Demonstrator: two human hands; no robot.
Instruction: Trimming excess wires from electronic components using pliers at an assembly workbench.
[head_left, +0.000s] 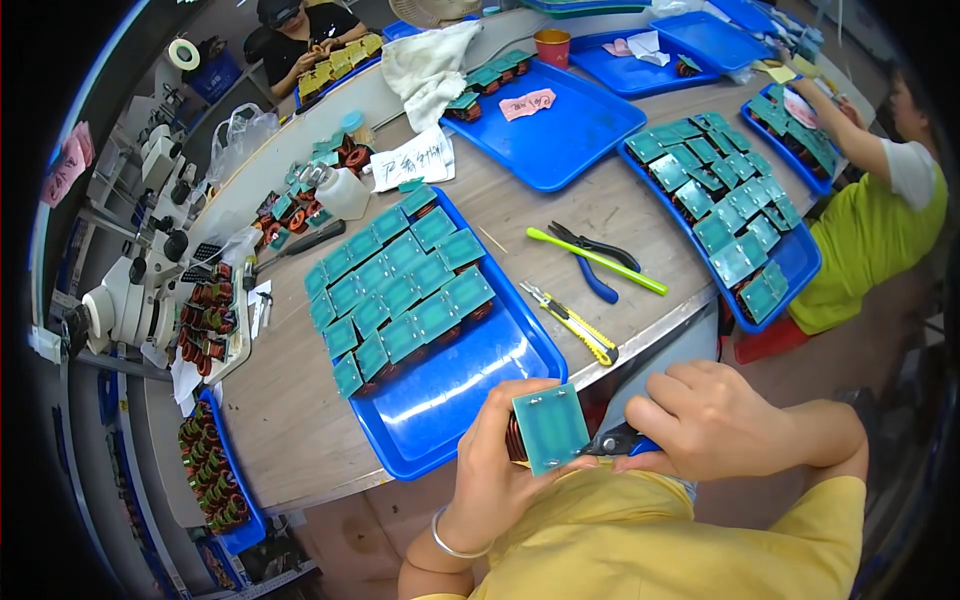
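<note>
Close to my body, my left hand (492,445) grips a wound copper coil with a square green circuit board (551,428) on its face. Small metal pins stick up along the board's upper and lower edges. My right hand (690,420) is closed round the blue handles of wire cutters (613,441), whose dark jaws touch the board's lower right corner. Whether the jaws are closed on a pin is too small to tell. Just beyond my left hand lies a blue tray (470,372) with rows of similar board-topped coils (400,285).
On the table lie a utility knife (572,322), a green stick (595,260) and pliers (598,262). More blue trays (560,135) stand at the back and right. A microscope (125,300) is at left. One co-worker (870,220) sits at right, another (305,45) behind the partition.
</note>
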